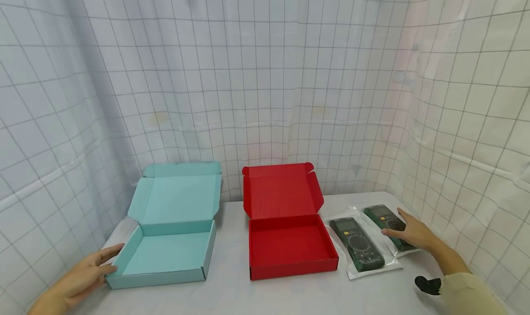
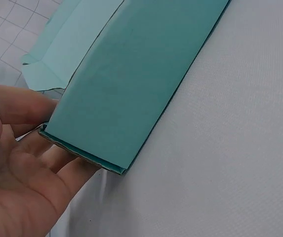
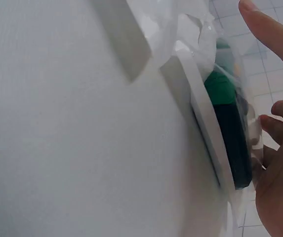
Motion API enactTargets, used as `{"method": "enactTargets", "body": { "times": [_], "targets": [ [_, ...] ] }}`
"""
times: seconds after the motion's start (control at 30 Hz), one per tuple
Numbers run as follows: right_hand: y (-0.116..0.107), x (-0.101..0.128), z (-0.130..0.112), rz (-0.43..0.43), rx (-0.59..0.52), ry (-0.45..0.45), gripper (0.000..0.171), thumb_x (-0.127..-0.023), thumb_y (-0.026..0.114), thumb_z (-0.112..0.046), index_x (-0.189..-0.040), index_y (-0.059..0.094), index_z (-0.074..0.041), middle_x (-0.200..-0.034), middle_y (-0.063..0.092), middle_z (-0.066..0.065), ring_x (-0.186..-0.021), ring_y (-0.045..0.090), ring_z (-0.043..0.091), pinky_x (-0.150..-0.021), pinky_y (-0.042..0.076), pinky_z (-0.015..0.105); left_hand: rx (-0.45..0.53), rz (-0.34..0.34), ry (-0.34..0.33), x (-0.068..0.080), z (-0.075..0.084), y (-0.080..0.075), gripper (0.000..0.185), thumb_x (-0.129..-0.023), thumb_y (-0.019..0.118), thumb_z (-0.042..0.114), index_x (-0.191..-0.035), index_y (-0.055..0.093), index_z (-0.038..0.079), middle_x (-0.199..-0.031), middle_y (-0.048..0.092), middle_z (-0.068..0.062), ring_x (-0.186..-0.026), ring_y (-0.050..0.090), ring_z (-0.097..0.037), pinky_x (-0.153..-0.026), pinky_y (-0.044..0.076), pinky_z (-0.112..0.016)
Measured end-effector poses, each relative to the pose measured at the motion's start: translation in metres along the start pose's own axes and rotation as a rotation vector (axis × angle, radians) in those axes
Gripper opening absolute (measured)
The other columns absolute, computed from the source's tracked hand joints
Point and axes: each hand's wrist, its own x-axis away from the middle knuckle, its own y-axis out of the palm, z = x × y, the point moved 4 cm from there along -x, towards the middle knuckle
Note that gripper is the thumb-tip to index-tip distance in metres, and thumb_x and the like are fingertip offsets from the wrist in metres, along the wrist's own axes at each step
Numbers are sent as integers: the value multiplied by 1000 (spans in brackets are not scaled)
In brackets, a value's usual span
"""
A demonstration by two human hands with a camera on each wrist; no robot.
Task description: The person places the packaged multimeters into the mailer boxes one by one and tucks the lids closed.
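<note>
My left hand [image 1: 84, 276] rests against the left side of a teal cardboard box [image 1: 155, 278], at its front corner, with relaxed fingers. In the left wrist view, part of the fingers is hidden behind the teal box [image 2: 126, 84]. The box stands with its lid raised. Over on the right, my right hand [image 1: 416, 232] spreads above a green-and-black multimeter [image 1: 383, 216] in clear plastic packaging, thumb and fingers apart. The right wrist view shows this wrapped multimeter [image 3: 230, 128] edge-on, close beside the fingers, and hides its far side.
A red cardboard box [image 1: 294, 269] stands open in the middle of the white table [image 1: 232, 287]. Between it and my right hand lies a second wrapped multimeter [image 1: 358, 243]. A small black object [image 1: 428, 285] sits by the right sleeve. Checked curtains [image 1: 265, 76] enclose the table.
</note>
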Motion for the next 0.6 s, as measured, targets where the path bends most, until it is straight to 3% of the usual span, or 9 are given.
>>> {"method": "enactTargets", "body": {
  "times": [0.13, 0.23, 0.43, 0.6],
  "targets": [
    [5, -2, 9, 1, 42, 62, 116, -89, 71, -58, -146, 19, 28, -144, 28, 53, -127, 36, 70, -96, 40, 76, -53, 23, -35, 0, 3, 1, 67, -107, 51, 5, -157, 11, -14, -162, 7, -29, -106, 41, 20, -100, 45, -40],
    [8, -3, 16, 15, 49, 86, 118, -87, 75, -57, -146, 20, 29, -142, 31, 53, -125, 39, 69, -96, 42, 74, -69, 35, -52, 0, 4, 3, 71, -107, 50, 6, -156, 4, -16, -160, -8, -38, -104, 39, 22, -103, 41, -51],
    [9, -4, 22, 45, 2, 92, 116, -84, 81, -53, -146, 23, 26, -141, 36, 50, -123, 43, 66, -96, 42, 72, -74, 42, -50, 1, 3, 2, 71, -108, 51, 8, -156, 5, -16, -162, -4, -35, -105, 40, 21, -103, 40, -50],
    [9, -7, 21, 58, 5, 92, 112, -82, 82, -51, -142, 30, 28, -137, 42, 50, -120, 47, 64, -95, 44, 71, -57, 40, -39, 3, 1, 2, 69, -107, 51, 7, -158, 9, -14, -162, 5, -27, -108, 45, 17, -96, 45, -34]
  ]
}}
